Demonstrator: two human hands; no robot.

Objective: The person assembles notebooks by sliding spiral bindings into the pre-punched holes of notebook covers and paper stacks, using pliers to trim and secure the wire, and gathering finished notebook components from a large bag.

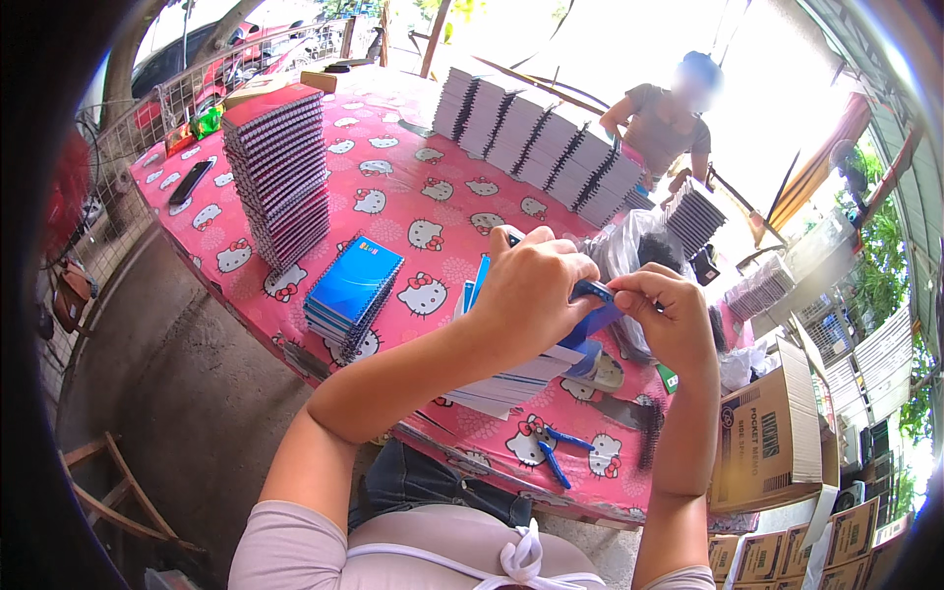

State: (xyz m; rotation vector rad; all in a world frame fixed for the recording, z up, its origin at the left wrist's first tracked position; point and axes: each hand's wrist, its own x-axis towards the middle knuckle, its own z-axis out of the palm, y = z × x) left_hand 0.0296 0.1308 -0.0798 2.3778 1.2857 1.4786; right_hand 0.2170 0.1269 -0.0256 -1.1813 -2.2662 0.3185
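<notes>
Above the table, my left hand (539, 293) is closed round a blue-covered notebook (598, 317), its punched or spiral edge turned up. At the right end of that edge my right hand (674, 313) pinches with thumb and fingertips; any wire end there is too small to make out. Beneath my hands lies a stack of loose white and blue sheets (492, 391), partly hidden by my left forearm. Blue-handled pliers (554, 454) rest spread on the tablecloth near the front edge. Dark spiral coils (649, 433) lie by my right forearm.
A pink patterned tablecloth (428, 236) covers the table. Blue spiral notebooks (356, 280), a tall red-topped stack (278, 177) and a long row of notebooks (541, 147) stand on it. A phone (191, 183) lies left. A cardboard box (772, 433) stands right; another person (661, 133) is beyond.
</notes>
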